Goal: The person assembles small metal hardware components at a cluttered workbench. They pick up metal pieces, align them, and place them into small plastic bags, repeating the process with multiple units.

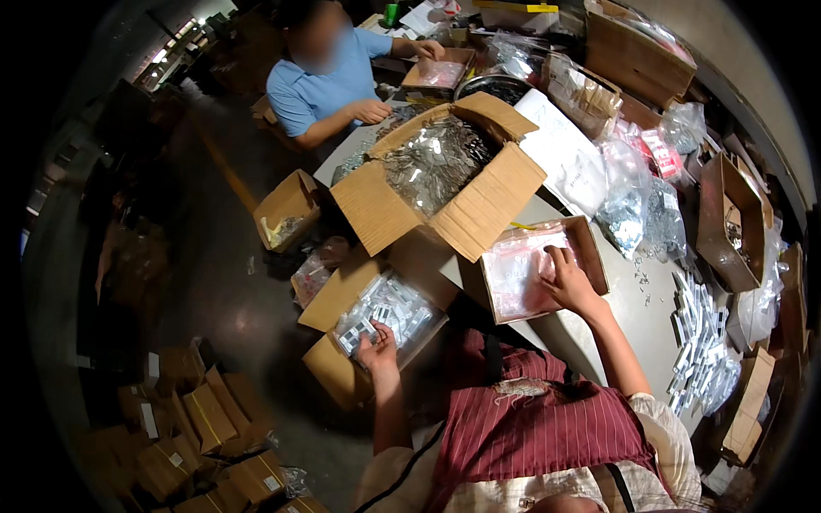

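Note:
My left hand (376,348) reaches down into an open cardboard box (329,369) on the floor, fingers closed on a small clear packet (363,329) among several like it. My right hand (566,278) rests fingers-down inside a shallow cardboard tray (596,248) on the grey table, touching the pile of clear plastic bags with pink print (517,269). I wear a dark red striped apron.
A big open carton of shiny metal parts (436,162) stands beyond the tray. A person in a blue shirt (329,77) works at the table's far end. Bagged parts (629,201), rows of small packets (701,333) and more boxes (727,222) crowd the right. Small cartons (197,427) lie on the floor at left.

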`<state>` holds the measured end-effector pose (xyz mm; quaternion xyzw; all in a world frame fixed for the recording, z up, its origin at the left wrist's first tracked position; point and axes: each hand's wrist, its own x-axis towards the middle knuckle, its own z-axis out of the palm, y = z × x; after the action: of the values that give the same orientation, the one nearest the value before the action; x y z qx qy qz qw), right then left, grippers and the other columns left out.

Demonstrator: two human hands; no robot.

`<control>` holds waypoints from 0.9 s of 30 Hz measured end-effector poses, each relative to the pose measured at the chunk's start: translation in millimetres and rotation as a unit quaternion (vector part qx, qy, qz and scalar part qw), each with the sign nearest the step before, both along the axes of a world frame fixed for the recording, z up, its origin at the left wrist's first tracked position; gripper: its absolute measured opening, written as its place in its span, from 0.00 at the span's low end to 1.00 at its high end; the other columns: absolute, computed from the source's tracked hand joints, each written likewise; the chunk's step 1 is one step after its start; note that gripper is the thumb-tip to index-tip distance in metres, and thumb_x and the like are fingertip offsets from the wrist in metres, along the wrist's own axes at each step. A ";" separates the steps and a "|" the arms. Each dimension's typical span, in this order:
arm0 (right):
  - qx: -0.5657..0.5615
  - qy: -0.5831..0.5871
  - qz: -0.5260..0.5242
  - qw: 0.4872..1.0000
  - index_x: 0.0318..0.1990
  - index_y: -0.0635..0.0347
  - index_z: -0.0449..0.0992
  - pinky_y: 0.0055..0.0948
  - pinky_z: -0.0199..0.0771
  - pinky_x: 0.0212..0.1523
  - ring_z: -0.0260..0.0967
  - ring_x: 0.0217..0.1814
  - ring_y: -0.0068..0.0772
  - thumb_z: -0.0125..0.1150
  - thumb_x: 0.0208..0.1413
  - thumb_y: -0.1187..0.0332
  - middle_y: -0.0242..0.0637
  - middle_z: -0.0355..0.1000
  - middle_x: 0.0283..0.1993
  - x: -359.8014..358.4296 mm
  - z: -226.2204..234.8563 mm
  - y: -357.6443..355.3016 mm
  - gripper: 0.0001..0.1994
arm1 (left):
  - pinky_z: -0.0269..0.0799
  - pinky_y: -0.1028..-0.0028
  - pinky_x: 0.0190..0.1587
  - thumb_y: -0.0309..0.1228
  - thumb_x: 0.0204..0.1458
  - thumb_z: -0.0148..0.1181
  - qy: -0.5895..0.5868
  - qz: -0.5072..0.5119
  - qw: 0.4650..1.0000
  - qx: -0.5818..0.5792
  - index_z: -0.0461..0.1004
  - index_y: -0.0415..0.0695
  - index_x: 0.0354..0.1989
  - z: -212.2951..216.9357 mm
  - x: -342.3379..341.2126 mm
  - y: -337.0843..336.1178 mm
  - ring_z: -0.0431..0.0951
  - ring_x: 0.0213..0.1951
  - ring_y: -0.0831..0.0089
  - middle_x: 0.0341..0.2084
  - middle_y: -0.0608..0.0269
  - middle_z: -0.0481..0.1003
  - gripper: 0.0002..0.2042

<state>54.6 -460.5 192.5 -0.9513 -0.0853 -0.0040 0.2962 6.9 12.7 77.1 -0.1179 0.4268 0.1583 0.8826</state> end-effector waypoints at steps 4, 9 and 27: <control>-0.110 0.013 -0.032 0.993 0.61 0.66 0.62 0.49 0.79 0.40 0.77 0.43 0.60 0.69 0.55 0.55 0.58 0.67 0.53 19.8 4.3 26.8 0.33 | 0.77 0.59 0.47 0.41 0.63 0.57 -0.078 -0.038 0.996 0.025 0.68 0.38 0.58 -1.7 6.6 -10.6 0.80 0.49 0.60 0.45 0.54 0.78 0.22; -0.059 -0.024 0.013 0.998 0.40 0.64 0.77 0.46 0.76 0.38 0.75 0.37 0.56 0.65 0.58 0.61 0.48 0.74 0.40 37.1 -8.6 14.7 0.14 | 0.73 0.72 0.45 0.28 0.63 0.56 -0.097 -0.278 0.938 0.183 0.77 0.42 0.50 39.3 36.3 -77.0 0.77 0.39 0.72 0.41 0.66 0.79 0.10; 0.129 -0.257 -0.067 0.955 0.41 0.63 0.82 0.38 0.76 0.51 0.75 0.51 0.48 0.70 0.49 0.79 0.46 0.78 0.50 -46.6 63.5 -2.7 0.11 | 0.74 0.75 0.43 0.38 0.63 0.63 -0.399 -0.595 0.386 0.582 0.77 0.37 0.47 144.3 78.7 -259.2 0.79 0.40 0.77 0.40 0.65 0.80 0.16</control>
<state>8.0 -463.2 256.0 -0.8752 -0.0934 -0.2793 0.3838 85.6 -246.4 221.4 0.6585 -0.2093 -0.2624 0.6736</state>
